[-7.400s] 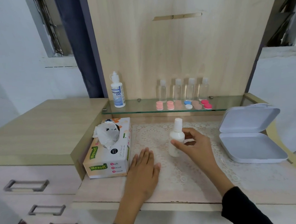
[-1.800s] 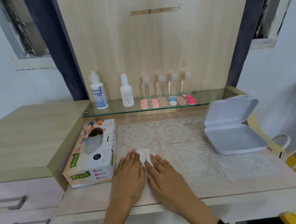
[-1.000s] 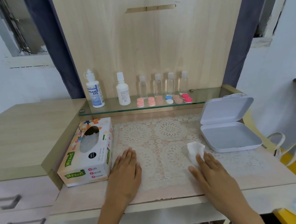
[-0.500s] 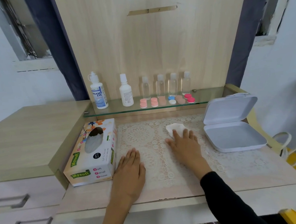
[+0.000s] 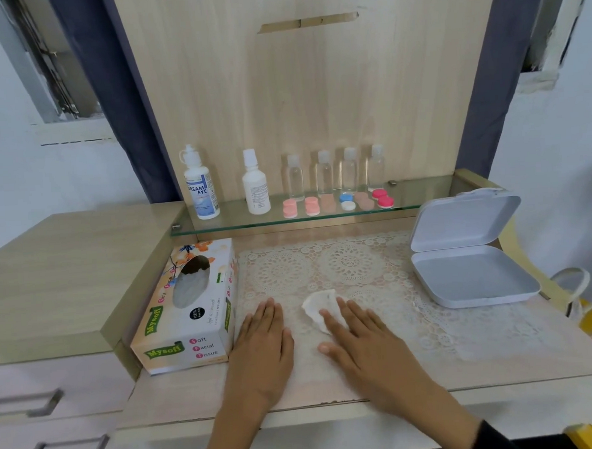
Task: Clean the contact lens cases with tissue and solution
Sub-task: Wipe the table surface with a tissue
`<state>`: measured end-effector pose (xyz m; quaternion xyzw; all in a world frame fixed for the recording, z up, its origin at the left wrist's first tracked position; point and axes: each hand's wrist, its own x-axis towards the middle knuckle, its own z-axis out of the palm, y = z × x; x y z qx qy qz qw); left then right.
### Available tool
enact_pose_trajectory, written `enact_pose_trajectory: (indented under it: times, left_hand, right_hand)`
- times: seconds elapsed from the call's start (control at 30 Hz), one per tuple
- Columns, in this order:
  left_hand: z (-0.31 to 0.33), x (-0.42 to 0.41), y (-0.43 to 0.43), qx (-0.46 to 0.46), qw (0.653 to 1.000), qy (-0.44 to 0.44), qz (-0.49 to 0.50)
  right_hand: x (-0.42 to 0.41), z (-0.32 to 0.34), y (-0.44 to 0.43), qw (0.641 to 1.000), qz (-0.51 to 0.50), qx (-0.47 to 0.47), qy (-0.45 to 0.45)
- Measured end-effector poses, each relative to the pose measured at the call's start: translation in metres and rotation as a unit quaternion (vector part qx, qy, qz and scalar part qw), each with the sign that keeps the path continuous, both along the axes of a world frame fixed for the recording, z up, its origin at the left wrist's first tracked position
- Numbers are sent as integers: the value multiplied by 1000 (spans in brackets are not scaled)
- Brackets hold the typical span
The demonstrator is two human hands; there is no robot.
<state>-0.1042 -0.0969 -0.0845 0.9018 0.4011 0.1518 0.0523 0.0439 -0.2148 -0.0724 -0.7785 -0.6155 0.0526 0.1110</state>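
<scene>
Left hand [image 5: 263,349]: palm down on the lace mat [image 5: 351,266], fingers straight and close together. Grip released, nothing held. It lies just right of the tissue box [image 5: 189,309]; contact with the box cannot be told.

Right hand [image 5: 366,347]: palm down, fingers straight and spread a little. Fingertips press on the near right part of the tissue [image 5: 318,307]. Grip released, no pinch seen.

Tissue: 1 crumpled white wad, flat on the mat, just ahead of and between the 2 hands, apart from the left fingertips.

The mat covers most of the surface [image 5: 180,391]. An open white box [image 5: 469,277] sits at the mat's right end, lid tilted back.

Glass shelf [image 5: 424,205] above the surface, left to right:
- solution bottle [image 5: 200,186], labelled "DREAM EYE", upright
- white bottle [image 5: 255,185], upright
- 4 clear bottles [image 5: 324,173] in a row against the back panel
- lens cases [image 5: 346,201] in front of the clear bottles: pink, blue-and-white, red; the tan ones are blurred.

All cases are on the shelf, well apart from both hands.
</scene>
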Motion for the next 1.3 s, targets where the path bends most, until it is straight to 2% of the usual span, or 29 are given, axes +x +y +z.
enact_pose_trajectory:
  times: [0.27, 0.4, 0.53, 0.6, 0.67, 0.93, 1.03, 1.13, 1.3]
  left_hand:
    - [0, 0, 1, 0, 1000, -4, -4]
    - [-1, 0, 2, -1, 1000, -7, -5]
    - [-4, 0, 5, 7, 1000, -12, -12]
    - [-3, -1, 5, 6, 1000, -15, -12]
    - [-2, -1, 5, 3, 1000, -11, -18]
    - [-2, -28, -38, 21, 998, -47, -41]
    - [-16, -45, -55, 66, 995, -68, -39]
    - [-22, -50, -60, 102, 993, -55, -39]
    - [-24, -48, -61, 113, 992, -53, -27]
  right_hand:
    - [25, 4, 52, 995, -89, 4, 32]
    - [-1, 6, 57, 999, -36, 9, 34]
    - [-27, -3, 22, 999, 6, 36, 37]
    - [-35, -12, 2, 998, -1, 69, -3]
    - [-41, -19, -12, 998, -33, 57, -24]
    - [-51, -16, -14, 999, -53, 6, 1]
    - [-51, -6, -11, 998, -52, 34, -9]
    - [-49, 6, 7, 999, -10, 10, 50]
    - [-46, 16, 60, 994, -25, -13, 109]
